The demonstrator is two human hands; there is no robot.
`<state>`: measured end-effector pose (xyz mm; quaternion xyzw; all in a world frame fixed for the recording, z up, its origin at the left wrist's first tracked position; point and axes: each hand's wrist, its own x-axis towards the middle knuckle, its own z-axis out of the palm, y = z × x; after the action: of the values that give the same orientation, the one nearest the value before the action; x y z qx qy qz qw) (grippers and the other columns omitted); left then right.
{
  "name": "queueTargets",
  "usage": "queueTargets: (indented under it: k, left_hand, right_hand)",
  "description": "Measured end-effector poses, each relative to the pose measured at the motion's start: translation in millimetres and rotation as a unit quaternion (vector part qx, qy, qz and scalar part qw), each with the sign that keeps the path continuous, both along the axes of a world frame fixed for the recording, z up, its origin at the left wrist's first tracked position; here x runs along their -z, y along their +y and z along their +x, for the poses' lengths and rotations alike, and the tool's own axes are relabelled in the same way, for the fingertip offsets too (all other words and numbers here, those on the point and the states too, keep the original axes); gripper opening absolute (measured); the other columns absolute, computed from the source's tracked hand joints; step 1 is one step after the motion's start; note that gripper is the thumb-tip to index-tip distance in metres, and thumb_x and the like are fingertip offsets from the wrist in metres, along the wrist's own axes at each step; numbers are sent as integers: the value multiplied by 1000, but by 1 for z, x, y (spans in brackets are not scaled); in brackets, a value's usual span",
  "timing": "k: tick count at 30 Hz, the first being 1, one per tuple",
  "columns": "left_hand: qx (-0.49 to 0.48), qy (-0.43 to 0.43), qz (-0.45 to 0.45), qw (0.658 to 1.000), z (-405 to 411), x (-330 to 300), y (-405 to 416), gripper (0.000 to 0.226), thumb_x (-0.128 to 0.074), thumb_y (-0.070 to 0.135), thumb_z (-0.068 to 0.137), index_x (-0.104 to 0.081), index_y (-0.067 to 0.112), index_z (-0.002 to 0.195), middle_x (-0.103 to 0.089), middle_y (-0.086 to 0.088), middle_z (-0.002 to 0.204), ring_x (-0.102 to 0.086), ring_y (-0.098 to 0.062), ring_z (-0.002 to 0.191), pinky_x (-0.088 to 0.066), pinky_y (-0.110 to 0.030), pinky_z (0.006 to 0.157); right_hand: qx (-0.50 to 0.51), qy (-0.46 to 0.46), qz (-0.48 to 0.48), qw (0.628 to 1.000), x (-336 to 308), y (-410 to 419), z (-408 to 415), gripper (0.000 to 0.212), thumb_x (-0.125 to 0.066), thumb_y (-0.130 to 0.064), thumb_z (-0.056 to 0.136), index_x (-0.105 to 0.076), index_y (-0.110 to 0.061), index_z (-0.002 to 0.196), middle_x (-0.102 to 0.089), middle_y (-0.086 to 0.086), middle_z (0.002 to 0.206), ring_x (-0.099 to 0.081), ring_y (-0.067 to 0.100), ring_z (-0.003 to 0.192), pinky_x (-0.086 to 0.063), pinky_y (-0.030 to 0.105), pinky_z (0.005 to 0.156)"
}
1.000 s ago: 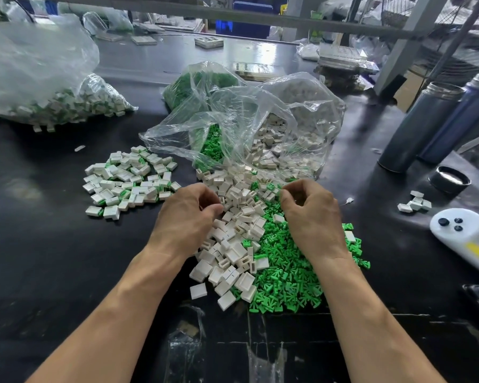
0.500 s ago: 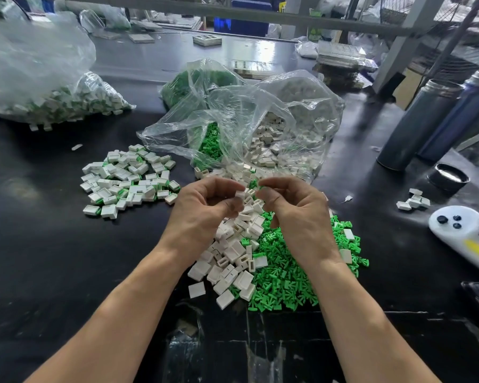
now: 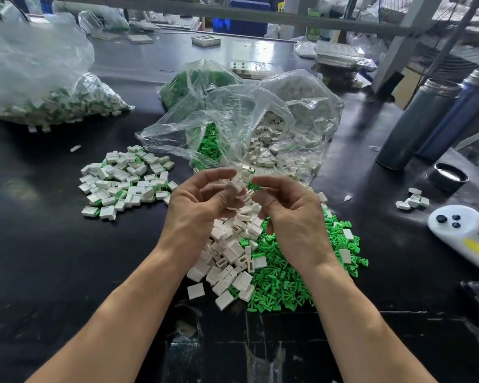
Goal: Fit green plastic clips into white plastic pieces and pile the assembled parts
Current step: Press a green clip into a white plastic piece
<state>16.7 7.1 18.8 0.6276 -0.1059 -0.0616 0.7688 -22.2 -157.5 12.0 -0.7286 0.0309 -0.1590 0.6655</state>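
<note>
My left hand (image 3: 199,208) is raised above the loose piles and pinches a white plastic piece (image 3: 237,186) between thumb and fingers. Close to its right, my right hand (image 3: 293,217) has its fingers curled toward that piece, and a bit of a green clip (image 3: 253,187) shows at its fingertips, blurred. Below the hands lie a heap of white pieces (image 3: 233,255) and a heap of green clips (image 3: 288,280). The pile of assembled white-and-green parts (image 3: 125,181) sits to the left on the black table (image 3: 39,258).
An open clear bag (image 3: 260,114) with green clips and white pieces lies behind the hands. A big bag of assembled parts (image 3: 44,100) lies far left. At right stand two metal bottles (image 3: 418,125), a black lid (image 3: 447,176), a white controller (image 3: 454,225) and a few white pieces (image 3: 412,201).
Both hands have lifted off the heaps and come together, the left with a white piece and the right with something green at its fingertips.
</note>
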Motion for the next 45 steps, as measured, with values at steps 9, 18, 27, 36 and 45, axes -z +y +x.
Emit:
queueTargets:
  k: [9, 18, 27, 36, 45]
  left_hand:
    - [14, 48, -29, 998, 1, 0, -3, 36, -77, 29, 77, -71, 11, 107, -78, -16, 100, -77, -31, 96, -59, -36, 83]
    - [24, -2, 36, 999, 0, 3, -2, 17, -71, 18, 94, -70, 10, 110, -79, -10, 98, -77, -25, 95, -62, -30, 81]
    - [7, -87, 139, 986, -1, 9, -3, 10, -72, 12, 95, -70, 15, 104, -78, 0, 93, -76, -16, 88, -60, -25, 76]
    - [3, -86, 113, 990, -2, 5, -3, 11, -73, 18, 92, -73, 12, 101, -75, -3, 88, -69, -12, 80, -58, -28, 73]
    - [-3, -92, 147, 985, -1, 8, -1, 8, -75, 16, 92, -75, 19, 99, -76, 4, 92, -70, -11, 86, -54, -22, 74]
  right_hand:
    - [5, -4, -1, 1000, -2, 8, -2, 13, -76, -11, 93, -74, -21, 100, -76, -5, 84, -70, 11, 71, -53, 20, 60]
    - [6, 2, -9, 1000, -3, 8, -3, 10, -76, -12, 94, -74, -19, 100, -76, -7, 84, -69, 4, 72, -52, 16, 62]
    - [3, 4, -83, 997, 0, 4, -2, 11, -78, -17, 92, -77, -24, 100, -76, -17, 88, -71, -1, 81, -54, 14, 72]
    - [-29, 39, 151, 987, -4, 6, -1, 7, -76, -4, 91, -77, -11, 92, -76, 6, 78, -67, 16, 65, -58, 29, 54]
    - [5, 18, -78, 997, 0, 5, -1, 15, -77, -11, 93, -76, -26, 92, -75, -6, 78, -67, 6, 66, -60, 29, 61]
